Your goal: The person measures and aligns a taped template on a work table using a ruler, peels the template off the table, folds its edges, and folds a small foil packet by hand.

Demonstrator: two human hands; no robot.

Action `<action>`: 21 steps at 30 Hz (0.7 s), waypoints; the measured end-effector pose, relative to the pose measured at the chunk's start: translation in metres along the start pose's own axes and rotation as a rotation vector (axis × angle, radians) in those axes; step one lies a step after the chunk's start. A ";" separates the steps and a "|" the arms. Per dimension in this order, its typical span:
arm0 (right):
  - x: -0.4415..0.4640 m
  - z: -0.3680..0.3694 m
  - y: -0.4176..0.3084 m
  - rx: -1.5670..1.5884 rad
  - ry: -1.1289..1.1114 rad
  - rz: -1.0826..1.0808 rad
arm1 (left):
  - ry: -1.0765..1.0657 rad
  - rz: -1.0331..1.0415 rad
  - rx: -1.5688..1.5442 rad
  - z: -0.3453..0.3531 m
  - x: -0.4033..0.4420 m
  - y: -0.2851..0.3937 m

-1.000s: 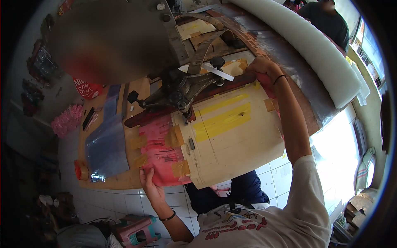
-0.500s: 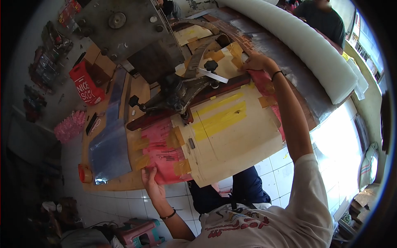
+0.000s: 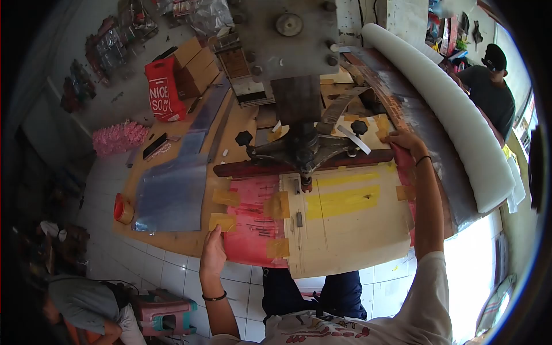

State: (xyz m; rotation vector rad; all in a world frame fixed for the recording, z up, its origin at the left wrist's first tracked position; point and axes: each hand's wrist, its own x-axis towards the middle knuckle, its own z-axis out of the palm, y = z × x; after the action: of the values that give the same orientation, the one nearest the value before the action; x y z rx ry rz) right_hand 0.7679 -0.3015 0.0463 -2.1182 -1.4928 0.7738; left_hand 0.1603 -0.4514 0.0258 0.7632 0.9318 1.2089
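In front of me lies a cream board [image 3: 356, 241] with yellow tape strips [image 3: 345, 198] on it. Red sheeting [image 3: 247, 198] is fixed along its left side with brown tape, and more red shows at the right. My left hand [image 3: 214, 253] grips the red sheeting's lower left corner, thumb on top and fingers underneath. My right hand [image 3: 405, 144] holds the far right edge, its fingers partly hidden. Between the hands, a press head [image 3: 305, 144] with a dark red bar [image 3: 253, 168] stands over the board's far part; contact cannot be made out.
Blue plastic sheet [image 3: 172, 192], a tape roll [image 3: 122, 210] and a phone [image 3: 155, 146] lie on the table at left. Behind them are a red bag [image 3: 164, 92] and cartons [image 3: 195, 69]. A white foam roll [image 3: 454, 121] runs along the right. One person stands far right; another is low left.
My view has turned, so the press now looks more upright and central. Both hands keep their hold on the same edges. A person low on the left has come into view.
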 end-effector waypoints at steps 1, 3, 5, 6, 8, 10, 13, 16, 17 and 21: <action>0.000 -0.001 0.002 0.126 -0.059 -0.018 | -0.047 -0.002 -0.024 0.004 0.005 0.007; -0.002 -0.001 0.004 0.346 -0.169 -0.040 | -0.098 -0.029 -0.068 0.004 0.016 0.016; -0.003 -0.003 0.001 0.531 -0.262 -0.053 | -0.112 -0.072 -0.109 0.000 0.029 0.024; -0.004 -0.006 -0.002 0.498 -0.271 -0.038 | -0.165 -0.140 -0.094 -0.012 0.040 0.029; -0.007 -0.009 -0.009 0.436 -0.286 -0.005 | -0.273 -0.279 -0.057 -0.040 0.067 0.040; -0.018 -0.010 -0.018 0.402 -0.242 0.028 | -0.293 -0.284 0.028 -0.027 0.090 0.052; -0.016 -0.007 -0.014 0.504 -0.279 0.032 | -0.301 -0.351 0.091 -0.019 0.124 0.059; -0.011 -0.008 -0.007 0.551 -0.314 0.033 | -0.296 -0.461 0.175 -0.027 0.163 0.067; -0.011 -0.005 -0.007 0.551 -0.291 0.045 | -0.291 -0.500 0.210 -0.029 0.176 0.068; -0.010 -0.008 -0.008 0.548 -0.328 0.118 | -0.408 -0.552 0.249 -0.028 0.221 0.073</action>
State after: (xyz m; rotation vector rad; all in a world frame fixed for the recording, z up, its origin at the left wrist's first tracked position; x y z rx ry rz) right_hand 0.7648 -0.3085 0.0589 -1.7251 -1.1262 1.4419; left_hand 0.1243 -0.2201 0.0380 0.8371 0.8782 0.4368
